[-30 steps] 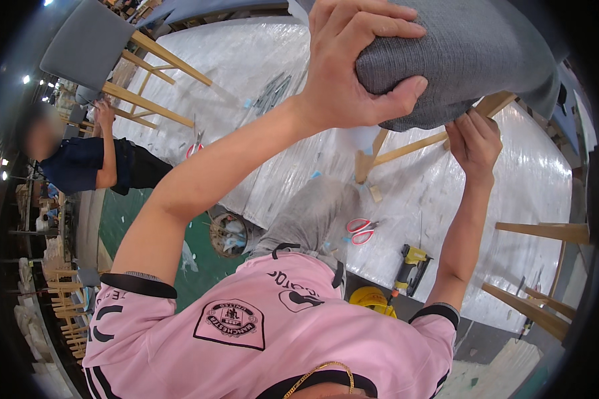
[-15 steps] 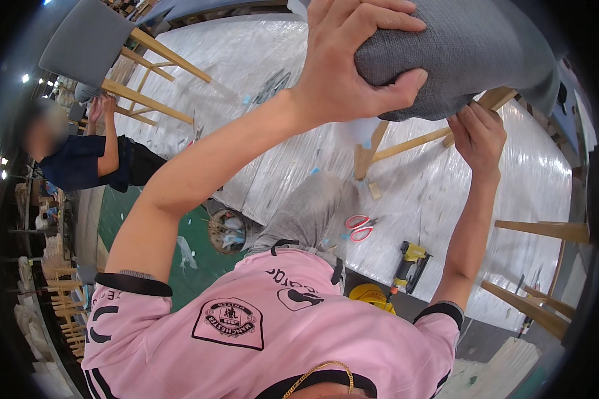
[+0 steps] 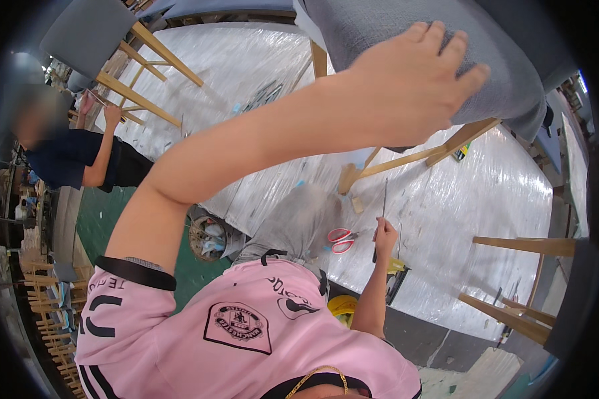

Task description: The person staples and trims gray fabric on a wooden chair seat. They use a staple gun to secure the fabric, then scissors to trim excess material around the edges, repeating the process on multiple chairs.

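A chair with grey fabric upholstery (image 3: 353, 33) and pale wooden legs fills the top of the view. My left hand (image 3: 419, 83) lies across the fabric near its edge, open, with the fingers spread. Lower down, over the plastic-covered table, my right hand (image 3: 385, 236) is closed round a slim tool (image 3: 385, 196) with a dark handle and a long thin shaft pointing up. Whether the tip is flat or pointed is too small to tell. Red-handled scissors (image 3: 341, 241) lie left of my right hand. A yellow and black nail gun (image 3: 397, 271) sits partly behind my right forearm.
Clear plastic film covers the worktable (image 3: 446, 213). Wooden chair legs (image 3: 526, 246) jut in from the right. At the left a co-worker (image 3: 66, 156) handles another grey chair (image 3: 90, 36). A waste basket (image 3: 208, 236) stands on the green floor beside the table.
My right hand has left the chair's underside and come down, now holding the thin-shafted tool. My left hand has shifted right and flattened from gripping the padded edge to resting on the fabric.
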Demonstrator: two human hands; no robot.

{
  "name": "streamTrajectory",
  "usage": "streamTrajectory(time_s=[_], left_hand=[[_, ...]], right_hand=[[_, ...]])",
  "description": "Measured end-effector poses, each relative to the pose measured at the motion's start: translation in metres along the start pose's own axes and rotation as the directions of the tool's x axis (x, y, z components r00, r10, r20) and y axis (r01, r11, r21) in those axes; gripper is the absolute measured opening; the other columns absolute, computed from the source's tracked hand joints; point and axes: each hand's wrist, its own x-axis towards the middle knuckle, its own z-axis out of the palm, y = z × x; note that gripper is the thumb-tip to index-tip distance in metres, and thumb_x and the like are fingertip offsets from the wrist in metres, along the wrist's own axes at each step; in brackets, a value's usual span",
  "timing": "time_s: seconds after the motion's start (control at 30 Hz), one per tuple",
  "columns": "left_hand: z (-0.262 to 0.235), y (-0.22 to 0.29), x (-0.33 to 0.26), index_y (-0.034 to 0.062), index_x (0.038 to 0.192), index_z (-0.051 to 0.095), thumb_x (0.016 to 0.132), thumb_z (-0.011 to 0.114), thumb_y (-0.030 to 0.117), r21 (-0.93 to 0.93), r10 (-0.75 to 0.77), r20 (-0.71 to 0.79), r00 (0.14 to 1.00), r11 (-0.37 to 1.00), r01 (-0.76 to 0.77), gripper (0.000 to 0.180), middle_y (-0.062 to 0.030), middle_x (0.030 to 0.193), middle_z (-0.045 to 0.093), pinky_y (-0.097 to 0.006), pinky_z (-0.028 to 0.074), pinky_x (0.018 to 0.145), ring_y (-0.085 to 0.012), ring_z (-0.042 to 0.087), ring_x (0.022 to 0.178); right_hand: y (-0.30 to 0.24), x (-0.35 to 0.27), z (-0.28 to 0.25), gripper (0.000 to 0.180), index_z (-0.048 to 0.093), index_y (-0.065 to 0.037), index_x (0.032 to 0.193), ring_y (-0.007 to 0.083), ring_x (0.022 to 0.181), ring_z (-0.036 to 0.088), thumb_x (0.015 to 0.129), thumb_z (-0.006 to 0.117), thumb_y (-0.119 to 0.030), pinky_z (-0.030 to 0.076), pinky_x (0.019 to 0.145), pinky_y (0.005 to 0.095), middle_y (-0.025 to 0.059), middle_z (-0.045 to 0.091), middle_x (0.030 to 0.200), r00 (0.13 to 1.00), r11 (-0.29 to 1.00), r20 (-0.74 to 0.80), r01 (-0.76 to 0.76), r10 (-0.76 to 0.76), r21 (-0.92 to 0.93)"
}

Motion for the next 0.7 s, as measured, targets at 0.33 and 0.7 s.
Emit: streamTrajectory(time_s=[0.33, 0.7], left_hand=[[0.034, 0.099, 0.012, 0.0107, 0.122, 0.072, 0.097, 0.065, 0.025, -0.833, -0.352, -0.25, 0.902, 0.552, -0.016, 0.03, -0.0216, 0.132, 0.065, -0.043, 0.053, 0.099, -0.0306, 0.068, 0.117], [0.035, 0.028, -0.124, 0.0026, 0.083, 0.063, 0.089, 0.073, 0.063, -0.766, -0.73, 0.601, 0.326, -0.409, 0.495, 0.061, -0.0041, 0.067, 0.062, -0.025, 0.048, 0.051, -0.0114, 0.062, 0.058]], right_hand=[[-0.105, 0.035, -0.015, 0.054, 0.053, 0.003, 0.142, 0.027, 0.113, 0.064, 0.107, 0.055, -0.038, 0.051, 0.099, 0.0373, 0.0173, 0.064, 0.128, 0.99, 0.968, -0.079, 0.134, -0.12, 0.213], [-0.376, -0.072, 0.042, 0.062, 0.068, 0.0, 0.086, 0.0155, 0.058, 0.059, 0.105, 0.051, -0.055, 0.045, 0.051, 0.0274, 0.0075, 0.065, 0.072, 0.815, 0.754, 0.344, 0.164, -0.467, 0.636]])
